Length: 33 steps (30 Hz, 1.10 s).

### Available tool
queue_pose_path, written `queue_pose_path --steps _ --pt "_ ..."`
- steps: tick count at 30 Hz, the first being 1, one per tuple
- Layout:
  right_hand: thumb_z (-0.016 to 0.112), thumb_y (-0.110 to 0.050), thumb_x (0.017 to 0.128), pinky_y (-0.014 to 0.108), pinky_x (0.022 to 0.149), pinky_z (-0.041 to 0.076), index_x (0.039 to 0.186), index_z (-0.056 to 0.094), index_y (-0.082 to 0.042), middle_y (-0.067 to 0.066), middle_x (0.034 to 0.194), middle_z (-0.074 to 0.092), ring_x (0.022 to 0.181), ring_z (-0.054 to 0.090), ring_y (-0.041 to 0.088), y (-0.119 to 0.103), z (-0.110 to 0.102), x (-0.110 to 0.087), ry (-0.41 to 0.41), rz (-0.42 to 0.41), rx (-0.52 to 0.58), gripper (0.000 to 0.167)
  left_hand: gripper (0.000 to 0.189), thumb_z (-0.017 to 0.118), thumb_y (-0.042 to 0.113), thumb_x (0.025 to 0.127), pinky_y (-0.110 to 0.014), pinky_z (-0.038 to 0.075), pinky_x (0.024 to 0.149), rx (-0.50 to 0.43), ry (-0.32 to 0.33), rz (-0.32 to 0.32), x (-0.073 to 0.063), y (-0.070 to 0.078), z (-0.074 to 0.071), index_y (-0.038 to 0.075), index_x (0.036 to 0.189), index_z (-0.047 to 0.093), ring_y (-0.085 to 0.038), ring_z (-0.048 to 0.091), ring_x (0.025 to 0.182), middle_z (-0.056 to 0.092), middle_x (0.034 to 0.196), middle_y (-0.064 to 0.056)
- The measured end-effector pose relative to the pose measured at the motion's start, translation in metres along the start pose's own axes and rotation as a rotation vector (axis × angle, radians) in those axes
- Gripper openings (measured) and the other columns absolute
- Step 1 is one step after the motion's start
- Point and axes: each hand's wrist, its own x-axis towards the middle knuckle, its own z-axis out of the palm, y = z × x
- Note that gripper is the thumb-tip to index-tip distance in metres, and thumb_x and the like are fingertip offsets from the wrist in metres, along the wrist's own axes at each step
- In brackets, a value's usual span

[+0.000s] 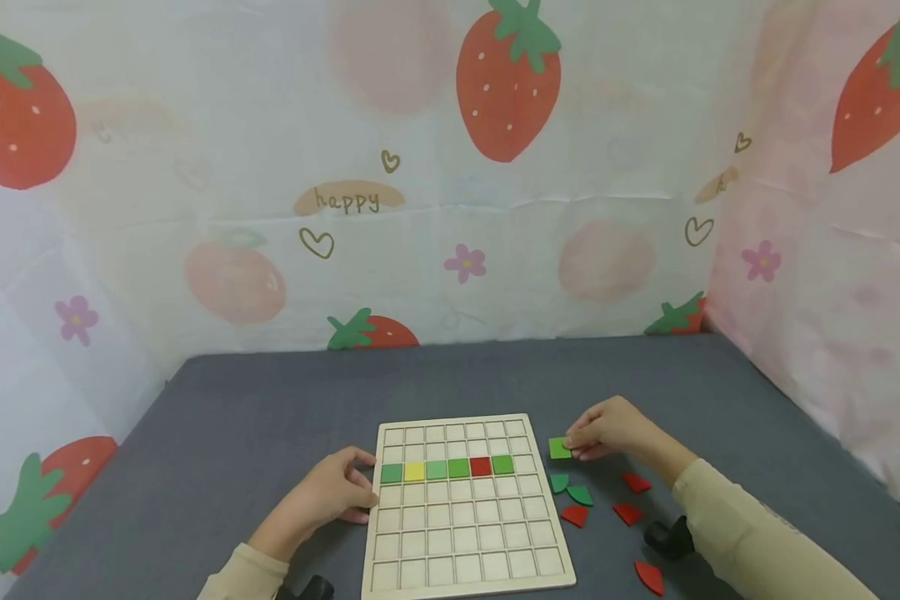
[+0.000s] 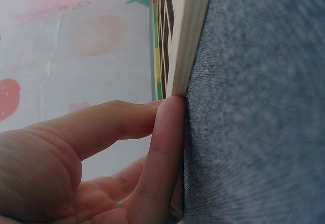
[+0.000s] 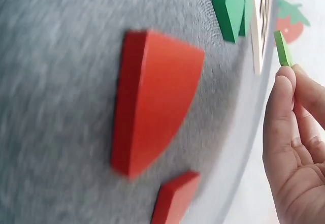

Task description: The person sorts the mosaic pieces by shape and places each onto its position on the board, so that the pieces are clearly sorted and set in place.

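Note:
A wooden grid board point(image 1: 438, 533) lies on the table. One of its rows carries several coloured square tiles: green, yellow and one red tile point(image 1: 480, 467). My left hand point(image 1: 335, 490) rests at the board's left side, thumb and fingertips against the edge; in the left wrist view the thumb point(image 2: 167, 137) meets the pale wooden side point(image 2: 190, 36). Off the board's upper right, my right hand point(image 1: 607, 429) pinches a light green square tile point(image 1: 558, 448) between thumb and fingers. The right wrist view shows that tile point(image 3: 283, 49) raised edge-on at the fingertips.
Right of the board lie two green quarter-round pieces point(image 1: 580, 496) and several red ones, one close to the board point(image 1: 574, 515) and another nearer the front point(image 1: 649, 577). A grey cloth point(image 1: 270, 408) covers the table, and strawberry-print fabric point(image 1: 435, 100) hangs behind and at the sides.

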Motion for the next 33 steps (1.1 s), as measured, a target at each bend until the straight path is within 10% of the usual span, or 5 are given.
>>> queue_pose_path --steps 33 --pt "0.08 -0.004 0.08 0.028 0.061 0.061 0.082 0.075 0.003 0.005 0.067 0.071 0.059 0.066 0.011 -0.015 0.046 0.014 -0.019 0.002 -0.123 0.008 0.054 0.071 -0.008 0.08 -0.035 0.061 0.061 0.02 0.022 -0.005 0.002 0.0 0.002 -0.006 0.131 0.051 -0.022 0.063 0.069 0.058 0.088 -0.015"
